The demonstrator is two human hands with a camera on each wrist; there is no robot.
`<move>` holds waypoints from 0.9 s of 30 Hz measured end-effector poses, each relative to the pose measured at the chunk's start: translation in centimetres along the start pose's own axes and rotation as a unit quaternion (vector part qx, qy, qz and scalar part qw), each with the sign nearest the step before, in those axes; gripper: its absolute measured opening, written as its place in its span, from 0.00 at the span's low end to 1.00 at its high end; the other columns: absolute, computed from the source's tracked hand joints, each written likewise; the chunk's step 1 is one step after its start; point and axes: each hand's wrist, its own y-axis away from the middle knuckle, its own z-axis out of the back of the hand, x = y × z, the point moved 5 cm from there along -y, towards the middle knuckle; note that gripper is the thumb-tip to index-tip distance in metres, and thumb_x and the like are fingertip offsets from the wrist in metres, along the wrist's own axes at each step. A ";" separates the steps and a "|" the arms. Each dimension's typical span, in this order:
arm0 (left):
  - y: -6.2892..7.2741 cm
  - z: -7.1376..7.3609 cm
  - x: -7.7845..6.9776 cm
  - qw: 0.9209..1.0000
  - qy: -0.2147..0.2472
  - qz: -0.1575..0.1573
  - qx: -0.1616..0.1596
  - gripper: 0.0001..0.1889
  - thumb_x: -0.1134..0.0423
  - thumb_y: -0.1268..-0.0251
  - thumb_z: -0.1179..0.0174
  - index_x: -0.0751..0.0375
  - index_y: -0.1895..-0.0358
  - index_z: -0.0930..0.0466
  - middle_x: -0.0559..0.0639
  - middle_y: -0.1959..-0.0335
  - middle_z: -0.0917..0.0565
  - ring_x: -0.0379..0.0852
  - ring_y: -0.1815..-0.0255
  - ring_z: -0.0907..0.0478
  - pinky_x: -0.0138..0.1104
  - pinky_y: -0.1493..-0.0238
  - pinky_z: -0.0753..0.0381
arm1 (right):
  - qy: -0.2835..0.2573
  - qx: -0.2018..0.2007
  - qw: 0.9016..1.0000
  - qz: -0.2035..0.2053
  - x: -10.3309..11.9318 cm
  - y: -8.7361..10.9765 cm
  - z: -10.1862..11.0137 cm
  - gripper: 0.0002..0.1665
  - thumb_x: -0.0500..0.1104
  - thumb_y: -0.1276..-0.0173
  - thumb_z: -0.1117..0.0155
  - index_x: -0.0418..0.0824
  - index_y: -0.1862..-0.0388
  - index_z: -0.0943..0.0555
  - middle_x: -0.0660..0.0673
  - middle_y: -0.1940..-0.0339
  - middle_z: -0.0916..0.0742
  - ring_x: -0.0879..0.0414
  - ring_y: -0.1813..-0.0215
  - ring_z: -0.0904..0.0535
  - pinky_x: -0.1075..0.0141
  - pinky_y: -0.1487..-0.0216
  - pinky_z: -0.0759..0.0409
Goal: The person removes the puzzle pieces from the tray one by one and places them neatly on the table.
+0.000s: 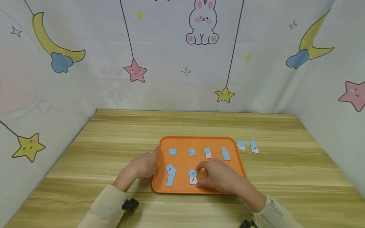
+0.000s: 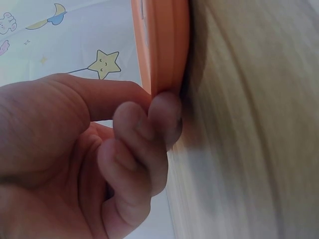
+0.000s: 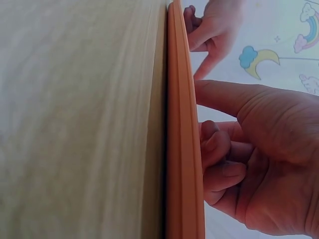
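Note:
An orange tray (image 1: 182,189) lies on the wooden table. My left hand (image 1: 146,165) grips its left rim between thumb and fingers; in the left wrist view the curled fingers (image 2: 144,130) sit at the tray's edge. Over the tray's front right, my right hand (image 1: 220,174) bends its thumb and index finger to the right corners of a blue-and-white paper piece (image 1: 193,177). Its remaining fingers are curled in the right wrist view, where the tray wall (image 3: 184,149) hides the piece. Left of that piece lies a longer wavy blue piece (image 1: 171,175).
Along the tray's back lie a small blue piece (image 1: 172,152), a jagged one (image 1: 192,152), a blue-and-white one (image 1: 208,153) and a curved one (image 1: 226,153). Two more pieces, one squarish (image 1: 240,145) and one narrow (image 1: 253,146), lie right of the tray. A printed curtain (image 1: 171,95) surrounds the table.

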 end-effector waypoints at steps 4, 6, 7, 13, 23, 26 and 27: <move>-0.1 -0.1 0.0 1.000 0.000 0.001 0.001 0.40 0.71 0.27 0.49 0.72 0.16 0.55 0.46 0.90 0.28 0.40 0.91 0.33 0.29 0.85 0.38 | 0.003 -0.001 1.000 -0.005 -0.1 0.0 -0.1 0.23 0.51 0.41 0.17 0.42 0.50 0.11 0.59 0.81 0.23 0.62 0.71 0.30 0.64 0.57 0.27; -0.1 -0.1 0.0 1.000 0.001 0.005 0.003 0.40 0.71 0.27 0.49 0.72 0.15 0.56 0.47 0.90 0.27 0.40 0.91 0.33 0.29 0.85 0.38 | 0.001 -0.002 1.000 -0.006 -0.1 0.0 -0.2 0.23 0.51 0.41 0.17 0.42 0.50 0.11 0.58 0.78 0.22 0.62 0.71 0.29 0.65 0.59 0.27; -0.1 -0.1 0.0 1.000 0.000 0.007 0.003 0.41 0.71 0.26 0.49 0.72 0.15 0.56 0.47 0.89 0.27 0.40 0.91 0.33 0.29 0.85 0.38 | -0.001 -0.002 1.000 -0.006 -0.1 0.0 -0.2 0.23 0.51 0.41 0.17 0.42 0.50 0.11 0.58 0.78 0.21 0.61 0.71 0.29 0.65 0.61 0.27; -0.2 -0.2 0.0 1.000 -0.006 0.014 0.004 0.41 0.70 0.26 0.48 0.73 0.15 0.57 0.47 0.89 0.27 0.40 0.90 0.33 0.29 0.85 0.37 | -0.011 0.003 1.000 -0.008 -0.2 0.0 -0.3 0.22 0.50 0.40 0.18 0.42 0.50 0.11 0.58 0.81 0.22 0.62 0.73 0.29 0.66 0.63 0.28; -0.2 -0.2 0.0 1.000 -0.007 0.020 0.007 0.40 0.70 0.25 0.49 0.73 0.15 0.56 0.47 0.89 0.27 0.40 0.90 0.33 0.29 0.84 0.37 | -0.021 0.006 1.000 0.004 -0.1 0.0 -0.2 0.21 0.48 0.39 0.20 0.41 0.49 0.12 0.58 0.84 0.25 0.65 0.77 0.32 0.68 0.68 0.30; -0.3 -0.2 0.1 1.000 -0.008 0.018 0.007 0.40 0.70 0.25 0.49 0.74 0.15 0.56 0.47 0.89 0.27 0.40 0.90 0.33 0.29 0.85 0.37 | -0.029 0.002 1.000 0.009 -0.2 0.1 -0.1 0.21 0.47 0.39 0.20 0.41 0.50 0.12 0.59 0.86 0.26 0.65 0.79 0.32 0.69 0.70 0.30; -0.3 -0.2 0.1 1.000 -0.008 0.017 0.007 0.40 0.70 0.25 0.49 0.74 0.15 0.56 0.47 0.89 0.27 0.40 0.90 0.33 0.29 0.85 0.37 | -0.032 0.001 0.999 0.008 -0.2 0.1 0.0 0.20 0.47 0.39 0.20 0.41 0.50 0.12 0.58 0.86 0.26 0.65 0.79 0.32 0.69 0.71 0.31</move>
